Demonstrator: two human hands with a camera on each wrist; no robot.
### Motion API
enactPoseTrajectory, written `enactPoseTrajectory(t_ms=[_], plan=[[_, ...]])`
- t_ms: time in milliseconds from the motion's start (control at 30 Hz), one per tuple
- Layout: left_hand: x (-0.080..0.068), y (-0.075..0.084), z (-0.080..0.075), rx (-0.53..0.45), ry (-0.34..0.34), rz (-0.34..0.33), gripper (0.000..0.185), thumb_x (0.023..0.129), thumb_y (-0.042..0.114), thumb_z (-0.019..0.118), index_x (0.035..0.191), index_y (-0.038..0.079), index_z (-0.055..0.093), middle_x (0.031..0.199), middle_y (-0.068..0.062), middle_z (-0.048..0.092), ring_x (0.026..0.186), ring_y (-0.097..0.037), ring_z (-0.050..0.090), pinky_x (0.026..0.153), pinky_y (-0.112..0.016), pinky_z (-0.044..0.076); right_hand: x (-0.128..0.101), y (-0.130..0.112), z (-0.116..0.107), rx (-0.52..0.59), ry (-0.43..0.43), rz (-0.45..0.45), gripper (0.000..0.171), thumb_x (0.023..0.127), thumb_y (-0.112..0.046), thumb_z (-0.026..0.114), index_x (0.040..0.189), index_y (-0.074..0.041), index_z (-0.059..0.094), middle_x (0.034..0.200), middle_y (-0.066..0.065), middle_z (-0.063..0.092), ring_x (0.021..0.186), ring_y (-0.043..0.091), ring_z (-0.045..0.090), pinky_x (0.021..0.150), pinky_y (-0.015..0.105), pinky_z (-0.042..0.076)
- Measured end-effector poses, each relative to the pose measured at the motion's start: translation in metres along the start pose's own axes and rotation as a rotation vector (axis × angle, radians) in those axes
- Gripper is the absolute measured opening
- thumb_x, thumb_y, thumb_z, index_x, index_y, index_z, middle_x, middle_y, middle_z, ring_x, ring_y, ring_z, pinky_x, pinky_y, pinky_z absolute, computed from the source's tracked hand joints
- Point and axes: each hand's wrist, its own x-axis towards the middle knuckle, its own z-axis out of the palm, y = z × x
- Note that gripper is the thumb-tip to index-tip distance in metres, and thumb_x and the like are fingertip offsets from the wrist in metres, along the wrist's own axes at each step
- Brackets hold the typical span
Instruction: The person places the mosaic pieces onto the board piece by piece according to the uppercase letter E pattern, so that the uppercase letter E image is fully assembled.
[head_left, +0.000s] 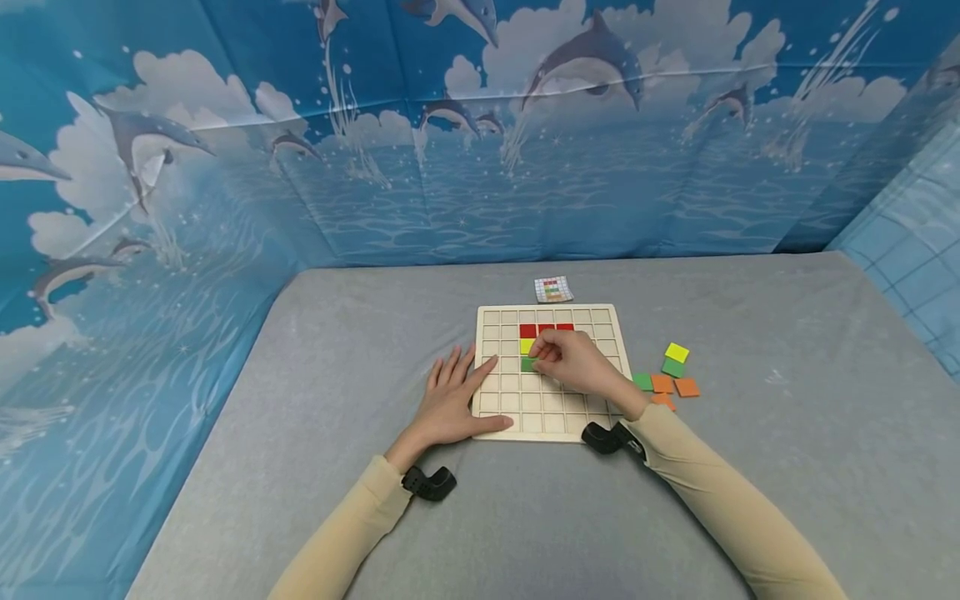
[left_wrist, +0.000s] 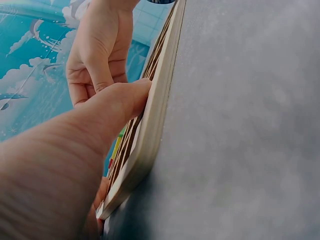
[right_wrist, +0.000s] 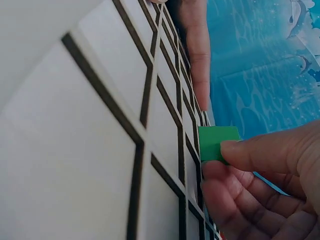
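Fingers (right_wrist: 260,150) with green tile (right_wrist: 216,142) over grid board (head_left: 498,400)

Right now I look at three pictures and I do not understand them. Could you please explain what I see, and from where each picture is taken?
There is no machine: a person works with two bare hands. The wide picture comes from a camera on the head; the other two come from cameras on each wrist, very close. On a grey table lies a wooden grid board with red tiles and a yellow tile in it. The left hand lies flat at the board's edge. The right hand pinches a green tile over the board. Loose tiles lie to the right, and a small pattern card lies behind the board.
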Motion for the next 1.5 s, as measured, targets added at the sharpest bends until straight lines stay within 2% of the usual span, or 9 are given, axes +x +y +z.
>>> enactPoseTrajectory(t_ms=[267,600,833,1133,1300,1500], plan=[[0.000,0.000,-0.001,-0.007,-0.015,-0.007,0.091,0.080,0.065,0.060,0.153,0.027,0.021,0.158,-0.007,0.003,0.143,-0.026,-0.007,0.110,-0.046,-0.006,-0.001,-0.002,-0.001,-0.075,0.004,0.021,0.007,0.084,-0.005,0.070,0.091,-0.006,0.068,0.079,-0.001,0.062,0.067,0.014,0.055,0.064,0.033,0.046],[-0.001,0.001,-0.002,-0.012,-0.004,0.006,0.090,0.080,0.064,0.061,0.153,0.026,0.022,0.158,-0.008,0.005,0.143,-0.028,-0.006,0.110,-0.048,-0.005,-0.003,-0.005,-0.002,-0.169,0.000,0.034,0.013,0.086,-0.009,0.070,0.097,-0.005,0.074,0.082,-0.001,0.060,0.069,0.014,0.051,0.062,0.031,0.043],[0.000,0.001,-0.003,-0.013,-0.002,0.007,0.091,0.081,0.064,0.061,0.153,0.026,0.021,0.158,-0.009,0.005,0.143,-0.028,-0.005,0.110,-0.048,-0.005,-0.004,-0.006,-0.003,-0.154,-0.025,0.038,0.004,0.084,-0.008,0.072,0.087,-0.009,0.075,0.079,-0.003,0.059,0.068,0.014,0.050,0.061,0.031,0.042],[0.000,0.001,-0.002,-0.008,-0.005,0.003,0.092,0.080,0.066,0.060,0.153,0.027,0.021,0.158,-0.008,0.004,0.143,-0.027,-0.006,0.110,-0.048,-0.005,-0.010,-0.005,-0.007,-0.100,-0.087,0.027,0.009,0.084,-0.008,0.072,0.093,-0.007,0.074,0.082,-0.003,0.063,0.069,0.014,0.051,0.062,0.031,0.044],[0.000,0.001,-0.002,-0.009,0.001,0.006,0.091,0.080,0.065,0.060,0.153,0.026,0.023,0.158,-0.009,0.006,0.143,-0.028,-0.005,0.110,-0.049,-0.004,-0.019,-0.003,-0.017,-0.060,-0.098,0.004,0.011,0.085,-0.009,0.072,0.095,-0.008,0.074,0.090,-0.002,0.066,0.076,0.012,0.057,0.069,0.031,0.048],[-0.001,0.001,-0.002,-0.015,0.002,0.015,0.091,0.080,0.063,0.062,0.153,0.025,0.023,0.158,-0.009,0.005,0.143,-0.029,-0.005,0.110,-0.049,-0.003,-0.031,0.004,-0.039,-0.057,-0.067,-0.013,0.011,0.087,-0.008,0.070,0.096,-0.004,0.072,0.087,-0.001,0.064,0.076,0.016,0.057,0.067,0.032,0.048]])
